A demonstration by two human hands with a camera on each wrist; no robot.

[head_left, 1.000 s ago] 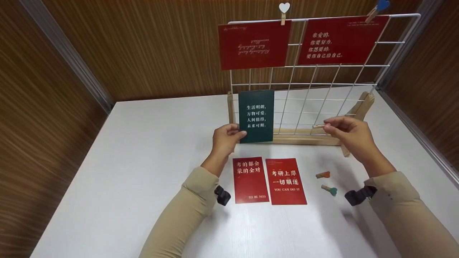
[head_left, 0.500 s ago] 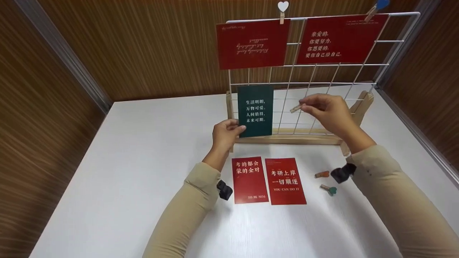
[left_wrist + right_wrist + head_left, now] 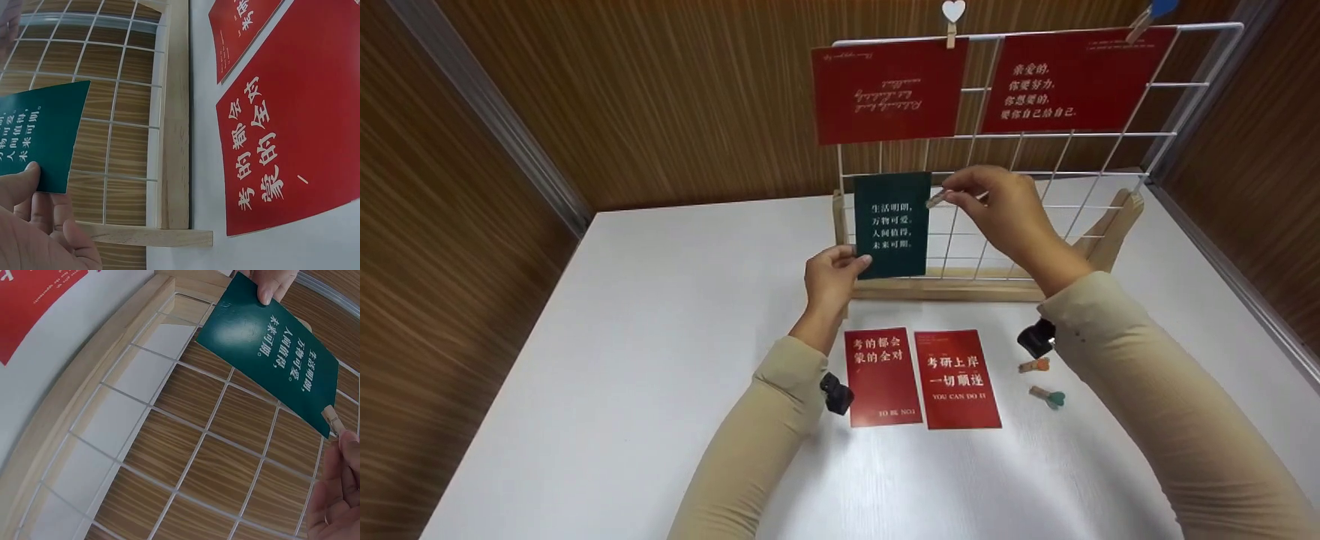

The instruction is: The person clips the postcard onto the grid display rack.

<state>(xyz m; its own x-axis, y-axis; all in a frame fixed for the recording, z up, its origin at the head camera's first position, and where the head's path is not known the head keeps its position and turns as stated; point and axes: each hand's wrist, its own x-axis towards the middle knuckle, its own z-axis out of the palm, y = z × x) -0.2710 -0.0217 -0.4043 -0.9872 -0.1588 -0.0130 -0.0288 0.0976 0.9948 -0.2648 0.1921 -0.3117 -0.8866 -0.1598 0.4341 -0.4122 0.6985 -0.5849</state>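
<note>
My left hand [image 3: 831, 279] pinches a dark green card [image 3: 892, 225] by its lower left edge, thumb in front. The card stands upright before the white wire grid [image 3: 997, 195], its white lettering facing me. My right hand [image 3: 997, 199] pinches a small wooden clothespin [image 3: 333, 417], whose tip overlaps the card's upper right edge in the right wrist view. In the left wrist view the thumb of the left hand [image 3: 34, 225] lies on the green card [image 3: 50, 135].
Two red cards [image 3: 883, 386] [image 3: 958, 405] lie on the white table [image 3: 660, 360], with orange [image 3: 1035, 365] and green [image 3: 1048, 397] clothespins beside them. Two more red cards [image 3: 885, 112] [image 3: 1050, 94] hang on the grid top from white heart [image 3: 952, 11] and blue [image 3: 1164, 7] clothespins. Wooden feet [image 3: 1114, 225] support the grid.
My right hand has moved left and up with the clothespin, from the grid's right side to the green card's edge. My left hand has raised the card slightly.
</note>
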